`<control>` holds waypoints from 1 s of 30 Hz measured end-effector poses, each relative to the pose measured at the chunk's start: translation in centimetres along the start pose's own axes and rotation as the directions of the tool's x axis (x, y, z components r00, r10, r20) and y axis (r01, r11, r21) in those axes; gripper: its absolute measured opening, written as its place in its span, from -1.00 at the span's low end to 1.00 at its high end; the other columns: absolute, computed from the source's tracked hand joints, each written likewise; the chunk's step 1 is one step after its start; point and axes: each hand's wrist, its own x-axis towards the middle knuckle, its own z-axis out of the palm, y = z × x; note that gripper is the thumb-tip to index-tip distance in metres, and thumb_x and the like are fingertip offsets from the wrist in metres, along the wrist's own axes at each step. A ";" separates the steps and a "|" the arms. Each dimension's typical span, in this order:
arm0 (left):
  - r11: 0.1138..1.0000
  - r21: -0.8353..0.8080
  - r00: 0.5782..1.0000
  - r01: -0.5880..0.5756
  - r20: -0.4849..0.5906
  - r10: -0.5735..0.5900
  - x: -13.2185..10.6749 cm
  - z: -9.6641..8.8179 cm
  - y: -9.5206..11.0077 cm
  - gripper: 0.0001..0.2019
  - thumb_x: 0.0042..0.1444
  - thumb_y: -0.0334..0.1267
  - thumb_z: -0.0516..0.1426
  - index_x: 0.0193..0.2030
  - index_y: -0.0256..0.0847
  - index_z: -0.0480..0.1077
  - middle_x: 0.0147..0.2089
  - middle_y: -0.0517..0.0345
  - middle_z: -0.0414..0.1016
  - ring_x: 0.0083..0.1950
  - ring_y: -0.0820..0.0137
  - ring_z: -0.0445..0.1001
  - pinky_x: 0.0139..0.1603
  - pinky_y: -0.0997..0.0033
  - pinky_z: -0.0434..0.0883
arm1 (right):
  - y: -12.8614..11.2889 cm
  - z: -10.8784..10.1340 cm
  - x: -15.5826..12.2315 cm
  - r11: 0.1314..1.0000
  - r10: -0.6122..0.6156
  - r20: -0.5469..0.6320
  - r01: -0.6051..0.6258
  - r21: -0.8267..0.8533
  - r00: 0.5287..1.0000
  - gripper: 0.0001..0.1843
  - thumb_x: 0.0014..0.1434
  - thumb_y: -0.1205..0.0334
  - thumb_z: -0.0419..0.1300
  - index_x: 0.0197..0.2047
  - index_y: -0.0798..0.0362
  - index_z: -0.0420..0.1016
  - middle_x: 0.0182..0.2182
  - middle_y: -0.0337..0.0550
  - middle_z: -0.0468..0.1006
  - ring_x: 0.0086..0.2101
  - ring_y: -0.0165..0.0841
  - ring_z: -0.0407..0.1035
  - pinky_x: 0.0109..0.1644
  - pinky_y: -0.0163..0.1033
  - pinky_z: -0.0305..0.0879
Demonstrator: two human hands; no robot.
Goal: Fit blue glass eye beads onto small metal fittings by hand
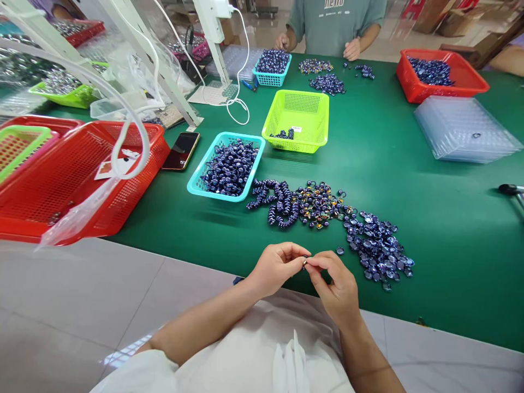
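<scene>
My left hand [275,268] and my right hand [338,284] meet at the table's front edge, fingertips pinched together on a small dark shiny part [304,263]. The fingers cover most of it, so its exact kind is hard to make out. Just beyond the hands lies a pile of small ring-shaped parts with orange and dark tops [318,203]. To its left are coiled rows of dark blue ring-like pieces [282,204]. On the right spreads a heap of flat, round, dark blue shiny caps [379,248], with a single cap [340,251] close to my right hand.
A light blue basket [196,184] holds many dark pieces; behind it stands a green basket [317,117] with a few. A phone [183,150] and red baskets [135,191] are at left. Clear plastic trays [462,131] lie right. A co-worker [338,27] sits opposite.
</scene>
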 end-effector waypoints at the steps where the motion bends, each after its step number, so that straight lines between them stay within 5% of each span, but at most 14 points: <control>1: 1.000 0.012 1.000 0.002 0.003 -0.002 -0.1 0.0 0.0 -0.81 0.00 -0.25 0.28 -0.26 -0.30 0.58 -0.37 0.11 0.62 -0.47 0.50 0.44 -0.42 0.52 0.40 | 0.0 0.0 0.0 1.000 0.004 -0.008 -0.004 -0.011 1.000 -0.84 0.27 0.34 0.17 -0.12 -0.07 0.51 -0.29 -0.17 0.53 -0.30 -0.33 0.43 -0.26 -0.22 0.36; 12: 0.996 0.076 0.999 -0.045 0.033 0.042 -0.8 -0.1 -0.3 -0.68 0.06 -0.13 0.30 -0.12 -0.30 0.62 -0.19 -0.03 0.66 -0.29 0.35 0.55 -0.31 0.42 0.53 | 0.3 0.2 -0.2 0.942 0.310 -0.034 -0.302 0.145 0.950 -0.92 0.27 0.16 0.21 -0.22 -0.03 0.45 -0.33 -0.22 0.47 -0.32 -0.36 0.38 -0.24 -0.28 0.34; 22: 0.995 0.005 0.995 -0.101 -0.012 0.102 -0.4 -0.2 0.2 -0.74 0.08 -0.11 0.28 -0.23 -0.29 0.58 -0.29 0.01 0.64 -0.27 0.34 0.58 -0.20 0.40 0.53 | -0.3 -0.3 -0.6 0.911 0.373 0.030 -0.372 0.177 0.927 -0.80 0.26 0.04 0.20 -0.23 -0.02 0.52 -0.38 -0.21 0.52 -0.45 -0.39 0.40 -0.36 -0.29 0.36; 26: 0.993 0.002 0.992 -0.117 -0.038 0.117 -0.4 0.0 0.8 -0.76 0.08 -0.12 0.28 -0.23 -0.28 0.57 -0.28 0.02 0.63 -0.24 0.32 0.59 -0.19 0.41 0.54 | -0.5 0.2 -1.2 0.786 0.473 0.187 -0.508 0.351 0.861 -0.66 0.28 -0.06 0.16 -0.22 0.04 0.54 -0.44 -0.18 0.55 -0.55 -0.41 0.40 -0.45 -0.29 0.39; 30: 0.975 0.096 0.978 -0.199 -0.041 0.203 -0.8 0.5 1.1 -0.77 0.14 -0.16 0.24 -0.20 -0.29 0.58 -0.29 0.01 0.60 -0.34 0.38 0.55 -0.35 0.49 0.50 | -0.6 1.4 -1.1 0.519 0.480 0.373 -0.600 0.609 0.794 -0.58 0.23 -0.14 0.19 -0.27 0.09 0.53 -0.52 -0.19 0.52 -0.57 -0.41 0.40 -0.54 -0.32 0.35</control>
